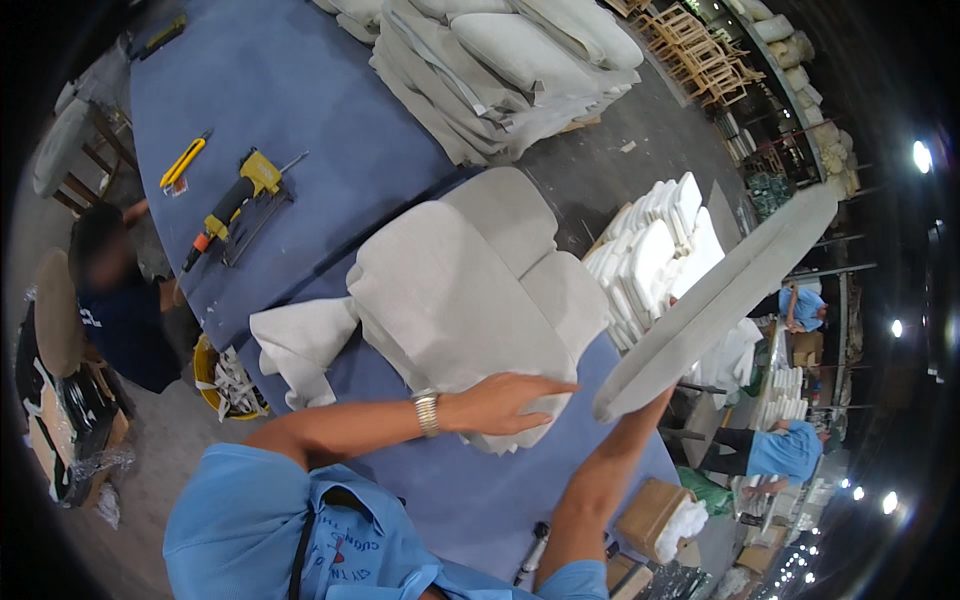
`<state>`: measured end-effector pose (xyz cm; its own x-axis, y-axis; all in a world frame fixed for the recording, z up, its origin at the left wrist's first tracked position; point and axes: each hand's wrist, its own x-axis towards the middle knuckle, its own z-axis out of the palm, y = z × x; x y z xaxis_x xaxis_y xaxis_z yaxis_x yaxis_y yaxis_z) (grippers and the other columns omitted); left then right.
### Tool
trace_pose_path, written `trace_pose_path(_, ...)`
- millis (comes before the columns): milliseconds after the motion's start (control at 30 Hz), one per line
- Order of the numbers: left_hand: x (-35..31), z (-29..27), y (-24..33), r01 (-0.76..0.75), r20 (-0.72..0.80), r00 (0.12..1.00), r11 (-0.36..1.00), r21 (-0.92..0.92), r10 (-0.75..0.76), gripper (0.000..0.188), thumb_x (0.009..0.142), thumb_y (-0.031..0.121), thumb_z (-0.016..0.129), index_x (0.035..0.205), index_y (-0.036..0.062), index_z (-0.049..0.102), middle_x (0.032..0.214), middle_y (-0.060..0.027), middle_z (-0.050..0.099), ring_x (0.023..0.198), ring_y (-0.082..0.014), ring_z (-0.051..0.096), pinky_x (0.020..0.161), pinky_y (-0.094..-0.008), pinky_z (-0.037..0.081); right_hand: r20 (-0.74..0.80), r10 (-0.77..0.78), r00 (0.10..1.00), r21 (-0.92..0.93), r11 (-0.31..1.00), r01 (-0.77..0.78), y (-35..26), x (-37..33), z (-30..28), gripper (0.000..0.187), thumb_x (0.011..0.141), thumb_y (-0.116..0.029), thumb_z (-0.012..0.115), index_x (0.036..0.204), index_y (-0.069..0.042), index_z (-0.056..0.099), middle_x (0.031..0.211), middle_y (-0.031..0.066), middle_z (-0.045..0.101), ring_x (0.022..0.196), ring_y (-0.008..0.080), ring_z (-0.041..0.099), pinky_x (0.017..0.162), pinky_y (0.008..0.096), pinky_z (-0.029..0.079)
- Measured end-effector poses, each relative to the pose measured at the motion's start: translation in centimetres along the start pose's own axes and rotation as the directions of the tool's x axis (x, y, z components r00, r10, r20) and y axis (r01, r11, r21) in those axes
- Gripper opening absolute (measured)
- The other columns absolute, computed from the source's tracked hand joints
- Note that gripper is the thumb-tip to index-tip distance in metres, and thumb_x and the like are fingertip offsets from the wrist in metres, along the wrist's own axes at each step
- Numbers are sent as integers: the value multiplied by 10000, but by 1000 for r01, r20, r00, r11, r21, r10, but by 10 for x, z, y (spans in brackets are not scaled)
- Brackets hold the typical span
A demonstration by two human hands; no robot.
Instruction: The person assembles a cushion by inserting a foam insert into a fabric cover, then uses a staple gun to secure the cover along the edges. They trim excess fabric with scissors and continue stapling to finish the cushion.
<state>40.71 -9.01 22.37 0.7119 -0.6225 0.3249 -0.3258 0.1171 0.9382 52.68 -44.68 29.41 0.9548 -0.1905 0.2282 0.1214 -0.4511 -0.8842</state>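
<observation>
My left hand [510, 405], with a metal-band watch on the wrist, lies flat with fingers stretched out on the near edge of a pile of grey fabric chair-seat covers [440, 280]. To the right, my right hand [660, 402] holds up a grey upholstered chair cushion [720, 300], tilted on edge above the table's right side. Most of that hand is hidden behind the cushion. A crumpled pale fabric piece [305, 345] hangs beside the pile on its left.
A yellow-black staple gun [240, 205] and a yellow utility knife [185, 162] lie on the blue table [310, 80]. More grey covers [500, 70] are stacked far back, white foam pads [650, 250] at right. A person [130, 300] is at the left; a yellow basket of scraps [207, 375] stands nearby.
</observation>
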Motion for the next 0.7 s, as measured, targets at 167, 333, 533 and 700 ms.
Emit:
trace_pose_path(167,-28,-54,6,263,-13,965,964,-26,-263,421,951,170,709,1360,86,657,1262,-140,723,1170,-280,698,1022,-365,535,165,-3,986,44,999,-4,24,69,49,532,1023,-237,578,1478,30,515,1453,195,583,1278,243,604,1098,371,464)
trace_pose_path(333,20,-149,-32,107,-404,914,944,312,30,318,941,187,717,1235,67,728,1178,-144,751,1088,-296,725,953,-363,555,586,163,794,-487,853,185,72,89,115,436,982,-242,653,1407,-147,641,1537,192,517,1382,341,539,1134,396,426)
trace_pose_path(533,120,-273,-130,609,-616,740,655,447,-268,603,1000,515,592,1311,2,659,1216,-258,695,1152,-348,663,978,-400,514,-8,-109,994,-680,729,75,85,4,117,519,972,-277,675,1428,-47,584,1462,273,549,1372,389,516,1143,423,404)
trace_pose_path(700,121,-273,-183,668,-488,687,733,131,-538,714,1002,597,578,1364,-17,623,1152,-182,717,986,-247,656,893,-356,516,-316,459,830,-73,861,-503,82,-93,114,665,1010,-324,654,1493,79,438,1480,254,511,1344,319,516,1137,388,384)
